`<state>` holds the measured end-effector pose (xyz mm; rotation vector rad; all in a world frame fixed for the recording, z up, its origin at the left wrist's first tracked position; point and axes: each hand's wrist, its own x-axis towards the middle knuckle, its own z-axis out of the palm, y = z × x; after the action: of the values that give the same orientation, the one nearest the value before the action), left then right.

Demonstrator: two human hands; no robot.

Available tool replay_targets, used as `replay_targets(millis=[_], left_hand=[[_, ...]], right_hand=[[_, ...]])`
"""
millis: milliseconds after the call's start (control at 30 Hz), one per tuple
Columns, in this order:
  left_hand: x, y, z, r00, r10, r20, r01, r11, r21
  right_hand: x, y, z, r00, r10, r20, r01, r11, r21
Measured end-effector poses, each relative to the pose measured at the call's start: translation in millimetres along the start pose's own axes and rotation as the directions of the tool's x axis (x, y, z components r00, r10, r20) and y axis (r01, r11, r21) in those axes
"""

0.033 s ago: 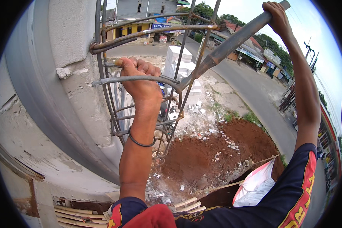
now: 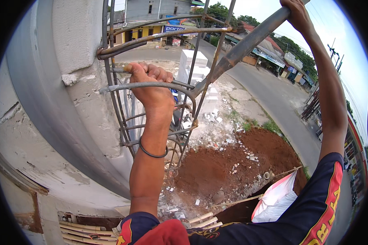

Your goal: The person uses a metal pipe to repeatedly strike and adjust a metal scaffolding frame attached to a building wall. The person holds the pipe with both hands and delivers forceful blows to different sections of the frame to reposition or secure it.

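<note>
My left hand is closed around a bent steel stirrup on an upright rebar cage, its thumb lying along the top. A black band circles that wrist. High at the right, my right hand grips the upper end of a long grey metal pipe. The pipe slants down to the left, and its narrower lower end meets the stirrup bars at the cage's right corner. Whether a bar end sits inside the pipe, I cannot tell. More stirrups cross the cage above and below my left hand.
A rough pale wall with a curved-looking grey strip stands close on the left. Far below lie red soil, stacked white blocks and a white sheet. Bamboo poles are underneath; a road runs beyond.
My right hand and the pipe's upper end have shifted slightly up and to the left. My left hand keeps its grip in the same place.
</note>
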<state>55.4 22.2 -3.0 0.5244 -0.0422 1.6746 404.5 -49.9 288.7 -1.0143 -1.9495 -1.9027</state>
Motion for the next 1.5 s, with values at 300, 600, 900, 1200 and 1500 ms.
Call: replay_targets(millis=[300, 600, 900, 1200, 1500], left_hand=[[23.0, -4.1, -4.1, 0.998, 0.033, 0.054, -0.022, 0.982, -0.187], [34.3, -2.4, 4.8, 0.945, -0.096, 0.313, 0.17, 0.962, -0.216], [32.6, 4.7, 12.5, 0.98, -0.195, -0.037, 0.195, 0.981, 0.01], [26.4, 7.1, 14.8, 0.987, -0.138, -0.085, 0.149, 0.979, 0.138], [27.6, 11.0, 6.4, 0.97, -0.191, -0.149, 0.219, 0.954, 0.206]], right_hand=[[64.8, 14.6, 20.9, 0.965, -0.029, 0.262, 0.037, 0.999, -0.024], [76.4, 6.0, -0.3, 0.887, 0.007, 0.461, 0.106, 0.97, -0.22], [22.0, -1.1, 6.1, 0.993, -0.12, 0.009, 0.12, 0.992, 0.029], [-28.2, -9.3, 20.8, 0.998, 0.012, -0.058, -0.011, 1.0, 0.013], [-100.9, -68.7, 9.0, 0.989, 0.139, 0.056, -0.136, 0.989, -0.052]])
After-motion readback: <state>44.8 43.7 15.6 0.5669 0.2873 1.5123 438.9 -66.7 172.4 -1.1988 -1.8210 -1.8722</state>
